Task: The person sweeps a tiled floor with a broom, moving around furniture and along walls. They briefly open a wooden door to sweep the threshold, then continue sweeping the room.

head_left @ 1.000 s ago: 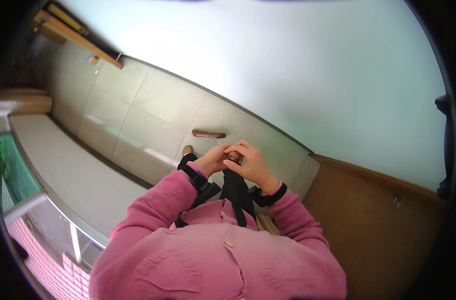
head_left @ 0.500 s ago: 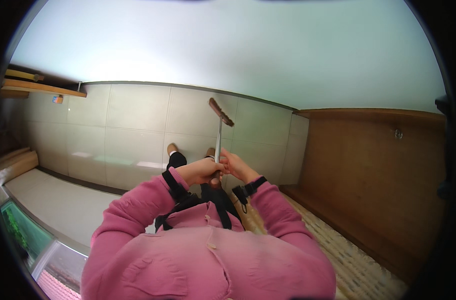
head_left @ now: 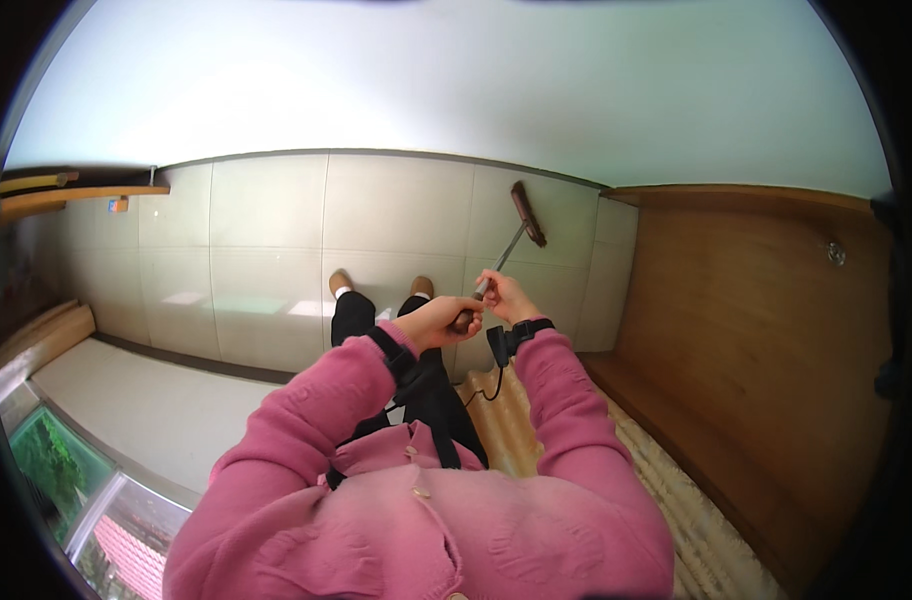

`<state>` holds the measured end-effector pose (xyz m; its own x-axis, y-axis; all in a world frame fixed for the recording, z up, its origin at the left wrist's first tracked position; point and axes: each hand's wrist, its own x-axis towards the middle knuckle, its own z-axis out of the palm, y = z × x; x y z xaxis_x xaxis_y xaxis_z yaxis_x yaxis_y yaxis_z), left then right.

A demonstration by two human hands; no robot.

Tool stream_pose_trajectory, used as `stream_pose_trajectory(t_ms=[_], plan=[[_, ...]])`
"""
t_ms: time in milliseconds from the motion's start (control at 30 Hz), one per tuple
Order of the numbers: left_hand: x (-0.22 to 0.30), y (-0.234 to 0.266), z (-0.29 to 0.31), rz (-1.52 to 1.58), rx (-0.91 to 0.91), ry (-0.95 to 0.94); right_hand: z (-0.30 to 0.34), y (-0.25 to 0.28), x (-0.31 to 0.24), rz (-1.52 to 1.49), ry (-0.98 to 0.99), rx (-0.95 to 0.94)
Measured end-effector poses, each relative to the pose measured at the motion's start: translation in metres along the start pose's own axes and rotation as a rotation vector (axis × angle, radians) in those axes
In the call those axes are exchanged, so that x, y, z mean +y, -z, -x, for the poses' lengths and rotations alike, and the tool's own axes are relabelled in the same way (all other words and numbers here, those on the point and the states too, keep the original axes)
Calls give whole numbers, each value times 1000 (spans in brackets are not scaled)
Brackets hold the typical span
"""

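Observation:
A broom with a reddish-brown brush head (head_left: 527,214) and a silver pole (head_left: 511,248) slants away from me toward the far right. Its bristles are on the floor tiles, a little short of the wall. My left hand (head_left: 442,321) is wrapped round the brown grip (head_left: 463,321) at the near end. Farther up the pole, my right hand (head_left: 508,298) closes its fingers on the broom. Both hands are in front of my waist, close together. Straps go round both wrists, and a dark cord hangs by the right one.
Pale floor tiles (head_left: 266,205) run along a white wall (head_left: 456,80). To the right stands a wooden door (head_left: 746,300), with a patterned curtain (head_left: 666,480) beside it. A wooden shelf (head_left: 86,203) juts out at far left, near a window sill (head_left: 146,400). My brown shoes (head_left: 422,287) are on the tiles.
The broom head has swung to the right across the tiles, and both hands have moved right with it. My right hand, looser on the pole before, now closes on it.

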<state>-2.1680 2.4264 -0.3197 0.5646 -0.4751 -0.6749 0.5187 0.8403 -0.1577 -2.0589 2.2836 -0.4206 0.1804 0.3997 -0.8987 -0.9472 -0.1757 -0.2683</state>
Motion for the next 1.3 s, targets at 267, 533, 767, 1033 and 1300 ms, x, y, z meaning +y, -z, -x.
stream_pose_trajectory(t_ms=[267, 533, 767, 1033, 1300], plan=[[-15, 21, -18, 3, 206, -77, -49, 6, 8, 321, -113, 122], [-29, 63, 99, 175, 365, -213, -58, -117, 84, 299, -226, -280], [-42, 79, 171, 157, 419, -316, -39, -200, 124, 433, -337, -484], [-61, 68, 166, 45, 276, -179, 20, -146, 103, 371, -342, -146], [-54, 107, 147, 160, 315, -72, 26, -156, 132, 610, -440, -42]])
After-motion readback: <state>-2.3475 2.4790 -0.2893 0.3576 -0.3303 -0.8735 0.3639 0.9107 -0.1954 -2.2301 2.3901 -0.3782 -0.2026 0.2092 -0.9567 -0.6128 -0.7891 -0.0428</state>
